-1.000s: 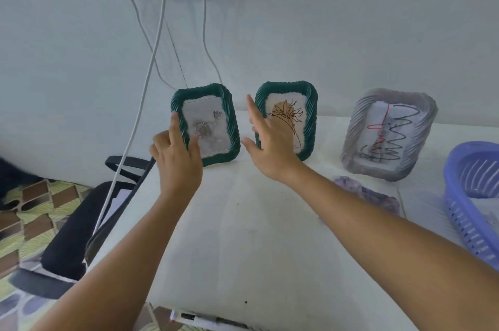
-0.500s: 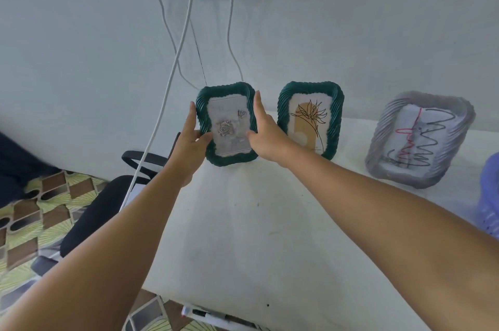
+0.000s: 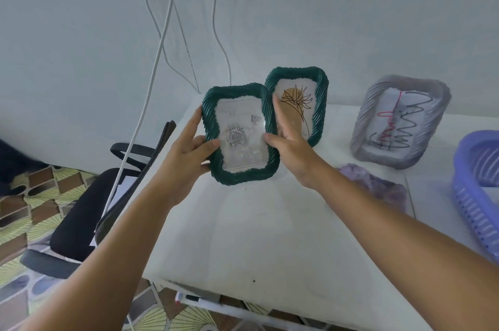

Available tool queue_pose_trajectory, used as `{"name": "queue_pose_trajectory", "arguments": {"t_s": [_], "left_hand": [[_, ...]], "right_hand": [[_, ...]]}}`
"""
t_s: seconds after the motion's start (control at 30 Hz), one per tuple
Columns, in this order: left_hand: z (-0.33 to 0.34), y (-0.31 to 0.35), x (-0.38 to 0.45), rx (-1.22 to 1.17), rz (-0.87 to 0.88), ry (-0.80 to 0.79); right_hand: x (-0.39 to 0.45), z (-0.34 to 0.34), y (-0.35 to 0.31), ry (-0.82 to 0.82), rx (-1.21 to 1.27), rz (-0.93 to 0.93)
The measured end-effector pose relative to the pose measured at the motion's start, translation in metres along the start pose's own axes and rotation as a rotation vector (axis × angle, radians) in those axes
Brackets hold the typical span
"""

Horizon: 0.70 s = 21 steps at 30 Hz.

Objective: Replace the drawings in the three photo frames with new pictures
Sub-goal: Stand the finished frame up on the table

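I hold a dark green frame (image 3: 240,174) with a pale rose picture, lifted off the white table (image 3: 256,236). My left hand (image 3: 186,152) grips its left edge, thumb on the front. My right hand (image 3: 289,141) grips its right edge, thumb on the glass and fingers behind. Behind it a second green frame (image 3: 318,93) with a line-drawn flower stands against the wall. A grey frame (image 3: 437,114) with a red and black scribble leans at the right.
A purple basket (image 3: 475,190) sits at the table's right edge. A crumpled lilac cloth (image 3: 378,185) lies in front of the grey frame. White cables (image 3: 156,60) hang down the wall. A black chair (image 3: 81,222) stands left of the table. A marker (image 3: 194,298) lies below the front edge.
The rose frame has come away from the wall toward me, held in both hands. My right hand moved from the flower frame onto the rose frame's right edge.
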State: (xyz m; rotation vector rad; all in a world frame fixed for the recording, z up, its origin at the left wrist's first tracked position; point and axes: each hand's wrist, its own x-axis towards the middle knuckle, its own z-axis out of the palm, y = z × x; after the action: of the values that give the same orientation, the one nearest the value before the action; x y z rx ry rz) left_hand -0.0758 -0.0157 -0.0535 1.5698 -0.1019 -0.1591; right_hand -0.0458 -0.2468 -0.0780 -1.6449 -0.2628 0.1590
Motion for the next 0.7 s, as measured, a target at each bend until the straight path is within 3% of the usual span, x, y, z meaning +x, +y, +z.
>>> {"name": "queue_pose_trajectory", "arguments": {"t_s": [0.47,0.7], "left_hand": [[0.036,0.002,-0.011,-0.001,-0.026,-0.074],[0.064,-0.005,-0.011,0.123,-0.069,-0.033]], "right_hand": [[-0.037,-0.027,0.008,0.081,0.169,-0.008],[-0.058,-0.042,0.015,0.128,0.136,0.109]]}}
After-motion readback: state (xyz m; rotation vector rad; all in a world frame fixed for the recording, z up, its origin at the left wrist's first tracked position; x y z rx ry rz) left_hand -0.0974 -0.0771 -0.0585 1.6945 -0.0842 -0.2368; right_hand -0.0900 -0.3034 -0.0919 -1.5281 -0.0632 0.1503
